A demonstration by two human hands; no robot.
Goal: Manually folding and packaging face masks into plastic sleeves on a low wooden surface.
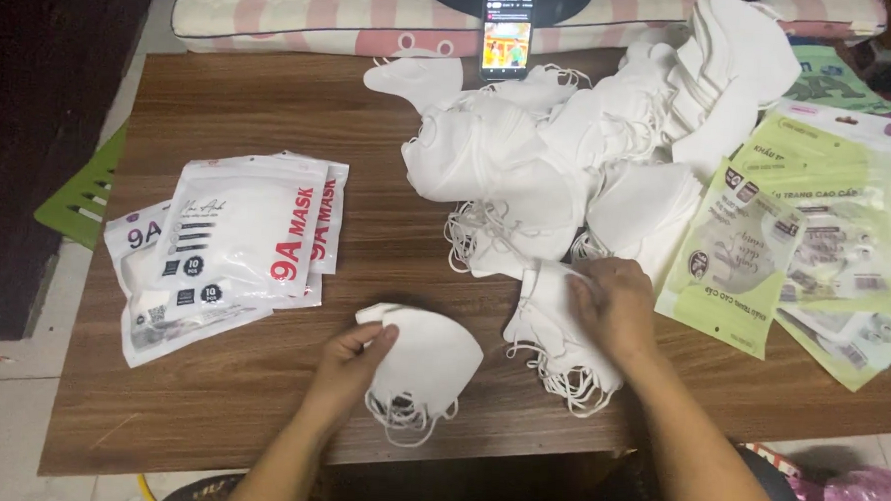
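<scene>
White folded masks are what both hands are busy with. The left hand has its fingers closed on the upper edge of a small stack of masks lying near the front of the wooden table, thumb and fingertips pinching the folded top while the ear loops spill out below toward the table's edge. The right hand presses palm-down on a second bundle of masks just to the right, fingers curled over its top; whether it is gripping or only pinning the bundle flat I cannot tell.

These look feather-light and soft, a thin fabric that will bend under any pinch and spring back, so nothing here is fragile (though the stack would likely fan apart if lifted by one corner). The elastic loops are the nuisance: they tangle and snag on neighbours. I would judge the best hold to be across the stiff folded edge, squeezing the whole stack together, not by the loops.

Behind lies a big loose heap of masks, white printed pouches sit at the left, green pouches at the right, and a phone stands propped at the far edge.
</scene>
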